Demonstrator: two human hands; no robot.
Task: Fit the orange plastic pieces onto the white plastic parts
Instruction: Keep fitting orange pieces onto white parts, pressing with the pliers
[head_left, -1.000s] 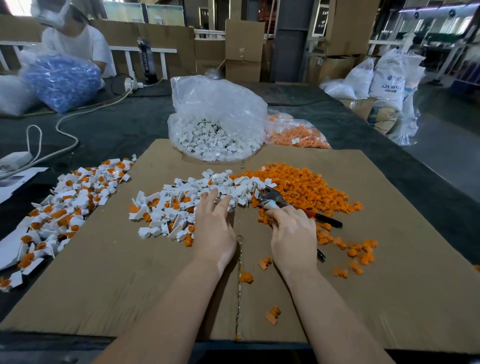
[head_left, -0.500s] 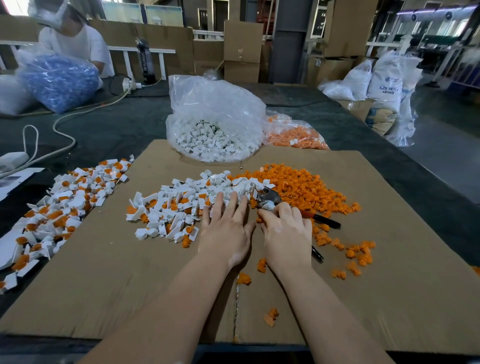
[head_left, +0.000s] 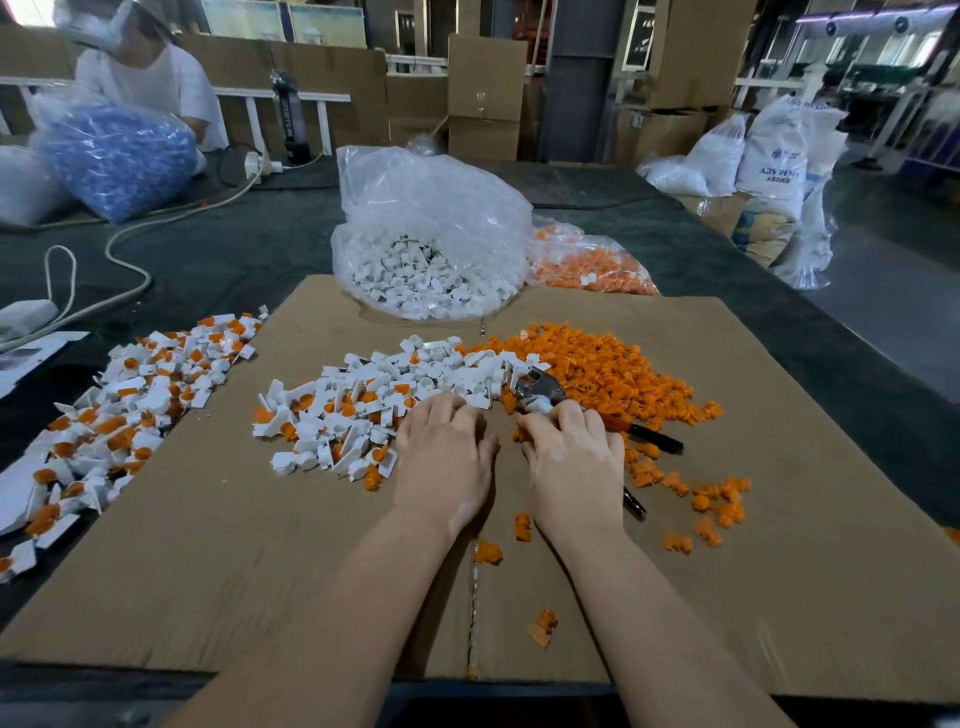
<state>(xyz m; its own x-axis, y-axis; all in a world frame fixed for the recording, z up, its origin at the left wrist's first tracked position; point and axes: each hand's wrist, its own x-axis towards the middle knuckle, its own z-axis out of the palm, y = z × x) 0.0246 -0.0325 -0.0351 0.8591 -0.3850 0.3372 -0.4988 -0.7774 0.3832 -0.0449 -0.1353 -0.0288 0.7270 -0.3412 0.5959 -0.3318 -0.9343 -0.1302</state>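
On the cardboard (head_left: 779, 467), the left hand (head_left: 447, 457) lies palm down, fingertips curled at the edge of the white parts (head_left: 415, 379). The right hand (head_left: 571, 462) grips pliers (head_left: 540, 392) beside the orange pieces (head_left: 613, 369). Two clear bags (head_left: 431, 249) sit behind.

The white sack (head_left: 774, 156) at far right reads "ABS RESIN".

Both bare hands forward, palms down, close together.
Left hand (head_left: 445, 457) fingers curled; right hand (head_left: 574, 460) fingers curled round something.

The right hand (head_left: 571, 457) covers the middle of the pliers (head_left: 540, 389).
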